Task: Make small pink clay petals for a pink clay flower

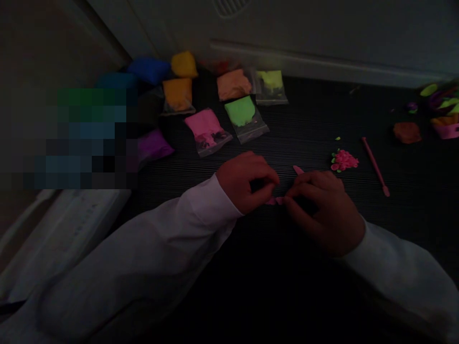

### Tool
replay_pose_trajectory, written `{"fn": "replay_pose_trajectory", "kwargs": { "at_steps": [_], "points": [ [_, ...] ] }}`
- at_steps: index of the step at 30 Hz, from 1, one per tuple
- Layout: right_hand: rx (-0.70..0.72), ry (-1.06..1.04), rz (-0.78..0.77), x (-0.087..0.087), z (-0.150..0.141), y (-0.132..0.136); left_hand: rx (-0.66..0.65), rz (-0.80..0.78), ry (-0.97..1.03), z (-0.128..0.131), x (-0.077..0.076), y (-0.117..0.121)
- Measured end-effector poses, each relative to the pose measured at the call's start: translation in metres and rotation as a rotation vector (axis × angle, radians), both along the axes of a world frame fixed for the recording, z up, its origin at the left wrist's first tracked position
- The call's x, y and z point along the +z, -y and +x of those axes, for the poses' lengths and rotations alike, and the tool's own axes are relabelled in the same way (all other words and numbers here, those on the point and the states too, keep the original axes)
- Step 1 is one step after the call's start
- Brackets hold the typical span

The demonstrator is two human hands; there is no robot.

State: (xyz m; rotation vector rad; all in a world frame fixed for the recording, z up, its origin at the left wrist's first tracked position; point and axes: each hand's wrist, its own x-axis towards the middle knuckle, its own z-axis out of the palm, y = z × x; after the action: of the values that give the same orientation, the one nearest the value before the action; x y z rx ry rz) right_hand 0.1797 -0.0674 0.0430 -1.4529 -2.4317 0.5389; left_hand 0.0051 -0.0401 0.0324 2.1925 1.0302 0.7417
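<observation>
Small pink clay pieces (274, 201) lie on the dark table between my two hands. Just left of them my left hand (247, 184) is closed, thumb and forefinger tips bent close together; whether anything is between them I cannot make out. My right hand (324, 210) is closed in a pinch, its fingertips at the right end of the pink pieces. A flat pink tip (298, 170), like that of a modelling tool, sticks out past its fingers; the rest is hidden. Beyond the right hand sits a cluster of pink clay flowers with green leaves (344, 160).
A pink modelling tool (375, 167) lies at the right, near a brown clay lump (407, 132) and a pink container (446, 126). Bags of pink (205, 126), green (241, 111), orange (178, 94) and purple clay (155, 145) lie behind. A white box (71, 234) stands left.
</observation>
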Motion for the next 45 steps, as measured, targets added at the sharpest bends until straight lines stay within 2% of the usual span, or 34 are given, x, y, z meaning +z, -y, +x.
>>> {"fn": "replay_pose_trajectory", "kwargs": {
  "at_steps": [6, 36, 45],
  "points": [
    [-0.001, 0.029, -0.020, 0.0012, -0.0010, 0.0011, -0.071, 0.056, -0.017, -0.0009, -0.0033, -0.0029],
    [-0.016, 0.059, -0.010, 0.0004, -0.0049, 0.0046, -0.095, 0.084, -0.061, -0.0016, -0.0027, -0.0043],
    [-0.017, 0.053, -0.001, 0.0011, -0.0043, 0.0055, -0.195, 0.055, -0.076, -0.0034, -0.0019, -0.0071]
  ]
}}
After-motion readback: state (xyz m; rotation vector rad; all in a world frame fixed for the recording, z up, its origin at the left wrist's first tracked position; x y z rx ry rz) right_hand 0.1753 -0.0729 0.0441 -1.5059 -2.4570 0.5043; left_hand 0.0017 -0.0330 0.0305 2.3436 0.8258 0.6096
